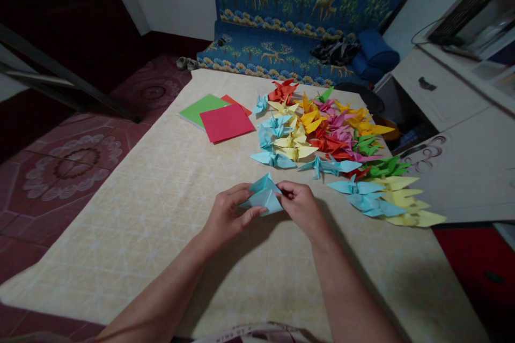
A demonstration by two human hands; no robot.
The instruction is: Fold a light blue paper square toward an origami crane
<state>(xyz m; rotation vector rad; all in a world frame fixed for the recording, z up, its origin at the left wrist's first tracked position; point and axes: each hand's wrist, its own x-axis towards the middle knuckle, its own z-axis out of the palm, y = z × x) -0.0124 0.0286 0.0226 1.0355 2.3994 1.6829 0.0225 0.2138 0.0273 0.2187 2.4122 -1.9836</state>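
Folded paper, one tip pointing to twelve o'clock, long axis unclear where covered, pale blue, creased, over tablecloth, pinched by left hand at nine o'clock and right hand at three, paper cranes toward two.

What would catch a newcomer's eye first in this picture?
Probably the mass of bright folded paper birds, crowded over the right and far-right part of the table. Next, the light blue paper, partly folded, held near the middle between the left hand and right hand. Behind the table, the blue seat cover with its deer and trees also stands out.
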